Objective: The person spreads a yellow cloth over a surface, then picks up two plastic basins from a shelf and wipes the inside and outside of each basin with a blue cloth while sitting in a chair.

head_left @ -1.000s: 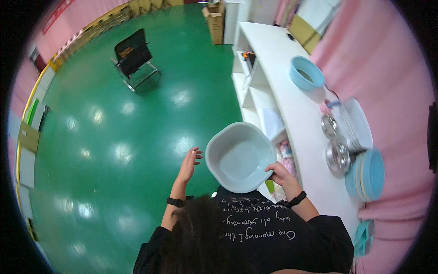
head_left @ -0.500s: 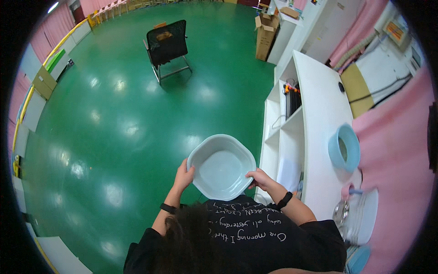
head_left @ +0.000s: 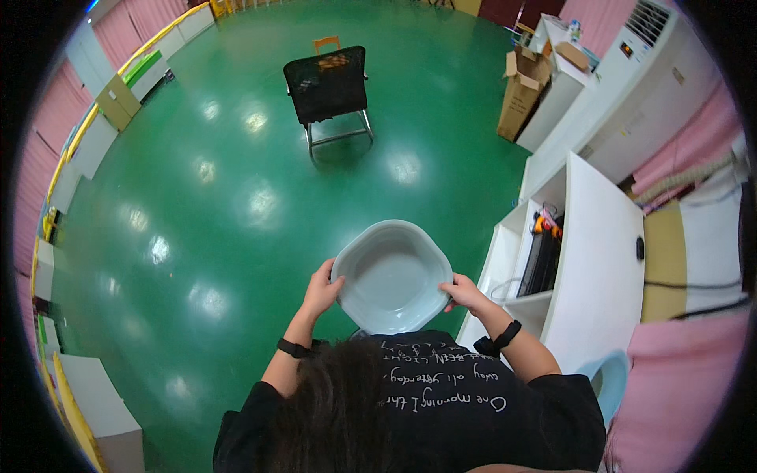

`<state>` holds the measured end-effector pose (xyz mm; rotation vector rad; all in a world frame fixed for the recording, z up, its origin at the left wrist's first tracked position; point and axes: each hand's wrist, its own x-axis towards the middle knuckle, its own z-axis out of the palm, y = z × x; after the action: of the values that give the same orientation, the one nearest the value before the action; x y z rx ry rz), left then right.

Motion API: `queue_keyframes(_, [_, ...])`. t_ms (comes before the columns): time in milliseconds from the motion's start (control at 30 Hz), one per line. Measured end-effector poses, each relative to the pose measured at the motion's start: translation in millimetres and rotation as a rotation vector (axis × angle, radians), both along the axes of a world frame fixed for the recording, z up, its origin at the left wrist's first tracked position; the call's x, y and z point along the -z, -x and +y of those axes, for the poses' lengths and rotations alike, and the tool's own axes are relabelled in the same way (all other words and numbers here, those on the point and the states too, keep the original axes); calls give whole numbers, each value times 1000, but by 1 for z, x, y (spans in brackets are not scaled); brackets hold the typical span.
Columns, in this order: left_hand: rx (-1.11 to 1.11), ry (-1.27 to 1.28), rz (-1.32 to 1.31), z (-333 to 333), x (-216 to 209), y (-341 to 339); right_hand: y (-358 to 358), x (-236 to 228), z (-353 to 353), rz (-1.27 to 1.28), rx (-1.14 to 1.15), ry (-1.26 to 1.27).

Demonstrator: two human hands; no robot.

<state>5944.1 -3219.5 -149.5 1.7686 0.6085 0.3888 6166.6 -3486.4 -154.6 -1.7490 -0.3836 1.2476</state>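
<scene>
A pale blue-grey plastic basin (head_left: 392,276) with a wavy rim is held in front of my body. Nothing shows inside it. My left hand (head_left: 322,287) grips its left rim, thumb over the edge and fingers curled beneath. On the opposite side my right hand (head_left: 463,292) clasps the rim in the same way, its lower fingers partly hidden under the basin. Both wrists carry black bands.
A black folding chair (head_left: 330,91) stands ahead on the green floor (head_left: 236,236). Along the right runs a white shelf unit (head_left: 595,260) bearing another blue basin (head_left: 611,382). Beyond it are a tall white air conditioner (head_left: 639,87) and an open cardboard box (head_left: 520,93).
My view has shifted forward and turned, so the chair and box appear nearer and the shelf's blue basin has slid toward the lower edge. Both hands keep hold of the carried basin.
</scene>
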Motion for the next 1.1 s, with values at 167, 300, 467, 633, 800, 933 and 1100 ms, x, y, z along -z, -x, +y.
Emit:
queue_keyframes(167, [-29, -93, 38, 56, 19, -115, -116, 2, 59, -38, 52, 24])
queue_keyframes(300, [-13, -165, 28, 111, 0, -224, -211, -13, 95, -11, 82, -33])
queue_keyframes(467, [121, -203, 20, 160, -17, -353, -313, -26, 133, -111, 132, -23])
queue_keyframes(633, [138, -215, 23, 185, -9, -462, -419, -9, 162, -76, 140, 24])
queue_keyframes(800, [67, -128, 121, 223, -12, -580, -552, 4, 211, -213, 63, -57])
queue_keyframes(933, [12, -175, 79, 248, -16, -668, -651, -9, 246, -235, 21, -58])
queue_keyframes(1100, [-34, -233, 107, 280, -16, -751, -743, -22, 294, -137, -75, 0])
